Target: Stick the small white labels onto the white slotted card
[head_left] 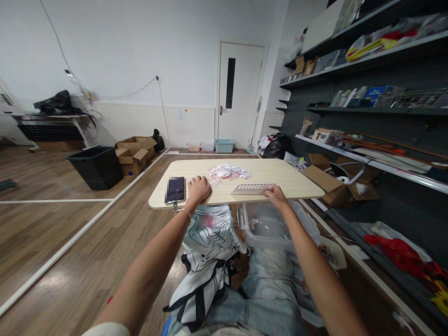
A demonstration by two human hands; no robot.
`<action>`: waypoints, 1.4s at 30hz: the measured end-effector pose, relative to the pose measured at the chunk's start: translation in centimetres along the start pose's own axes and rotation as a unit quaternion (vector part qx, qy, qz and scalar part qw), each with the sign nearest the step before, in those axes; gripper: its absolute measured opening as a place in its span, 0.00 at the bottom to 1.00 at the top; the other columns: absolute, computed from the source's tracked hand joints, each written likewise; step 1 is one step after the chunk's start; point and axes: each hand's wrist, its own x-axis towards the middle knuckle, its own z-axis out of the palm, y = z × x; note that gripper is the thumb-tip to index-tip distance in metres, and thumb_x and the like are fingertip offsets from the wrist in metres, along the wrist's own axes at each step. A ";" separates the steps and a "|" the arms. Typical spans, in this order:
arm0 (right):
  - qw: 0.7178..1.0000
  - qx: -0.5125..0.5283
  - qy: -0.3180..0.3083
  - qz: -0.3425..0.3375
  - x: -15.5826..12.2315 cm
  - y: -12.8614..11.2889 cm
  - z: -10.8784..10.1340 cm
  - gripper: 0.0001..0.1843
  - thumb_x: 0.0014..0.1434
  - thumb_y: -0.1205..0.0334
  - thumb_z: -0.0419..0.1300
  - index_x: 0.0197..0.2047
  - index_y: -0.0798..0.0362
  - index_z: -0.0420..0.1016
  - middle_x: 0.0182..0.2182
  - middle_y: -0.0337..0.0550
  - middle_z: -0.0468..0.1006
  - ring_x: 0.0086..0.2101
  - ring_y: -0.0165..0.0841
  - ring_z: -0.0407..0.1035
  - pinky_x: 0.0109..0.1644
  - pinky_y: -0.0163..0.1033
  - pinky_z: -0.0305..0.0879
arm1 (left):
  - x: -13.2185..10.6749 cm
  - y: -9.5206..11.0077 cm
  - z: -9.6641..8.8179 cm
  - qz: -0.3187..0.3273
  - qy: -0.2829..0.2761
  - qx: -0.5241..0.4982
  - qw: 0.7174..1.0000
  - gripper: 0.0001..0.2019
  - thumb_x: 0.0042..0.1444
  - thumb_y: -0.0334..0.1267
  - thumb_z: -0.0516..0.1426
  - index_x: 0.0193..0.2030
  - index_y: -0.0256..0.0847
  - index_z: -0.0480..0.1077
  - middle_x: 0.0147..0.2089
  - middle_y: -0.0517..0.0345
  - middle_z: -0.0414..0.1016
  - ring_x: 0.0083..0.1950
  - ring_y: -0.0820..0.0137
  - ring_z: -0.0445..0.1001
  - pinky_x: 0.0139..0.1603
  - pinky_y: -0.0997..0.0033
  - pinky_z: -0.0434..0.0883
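Note:
My left hand [199, 188] rests knuckles up on the pale tabletop [276, 169], its fingers curled under. Whether anything is inside them is hidden. Just left of it lies a dark phone [175, 190], partly pixelated. My right hand [277, 196] grips the right end of a thin, pale slotted strip [252, 188] with a row of slanted slots, near the table's front edge. Between and beyond both hands is a heap of small white paper-like pieces [229, 171], with pinkish red smears around and under it.
Below the table's front edge is a clear plastic bin [268, 226] with a few white scraps. A black-and-white patterned cloth [210, 238] hangs over my lap. An open cardboard box [332, 182] and dark shelves [378, 109] stand right; a black bin [98, 165] stands left.

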 end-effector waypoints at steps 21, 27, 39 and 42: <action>0.999 0.030 0.037 0.008 0.4 1.9 0.5 0.15 0.52 0.51 0.68 0.33 0.56 0.84 0.37 0.53 0.88 0.40 0.48 0.80 0.47 0.50 0.77 | 0.0 0.0 0.0 -0.002 -0.003 0.006 1.000 0.22 0.72 0.42 0.43 0.62 0.38 0.72 0.66 0.36 0.72 0.68 0.48 0.69 0.66 0.48 0.63; 0.999 0.039 0.016 -0.013 0.3 2.0 0.4 0.19 0.52 0.47 0.70 0.34 0.56 0.84 0.37 0.53 0.88 0.40 0.48 0.80 0.47 0.50 0.77 | 0.0 0.0 0.0 -0.001 0.002 0.010 1.000 0.23 0.73 0.43 0.42 0.62 0.38 0.71 0.66 0.36 0.73 0.67 0.47 0.69 0.65 0.49 0.63; 0.996 0.004 0.074 -0.043 0.5 2.4 0.6 0.28 0.57 0.36 0.66 0.38 0.55 0.84 0.37 0.54 0.88 0.41 0.49 0.80 0.49 0.51 0.78 | 0.0 0.0 -0.2 -0.003 -0.006 0.004 1.000 0.22 0.72 0.42 0.43 0.62 0.39 0.71 0.67 0.36 0.72 0.68 0.48 0.69 0.66 0.49 0.62; 0.995 0.020 0.080 -0.048 0.4 2.4 0.9 0.30 0.56 0.33 0.67 0.41 0.54 0.85 0.41 0.55 0.88 0.43 0.50 0.81 0.51 0.52 0.79 | 0.0 0.1 -0.1 -0.003 -0.006 0.006 1.000 0.23 0.72 0.42 0.43 0.63 0.38 0.71 0.67 0.36 0.72 0.68 0.48 0.69 0.66 0.49 0.62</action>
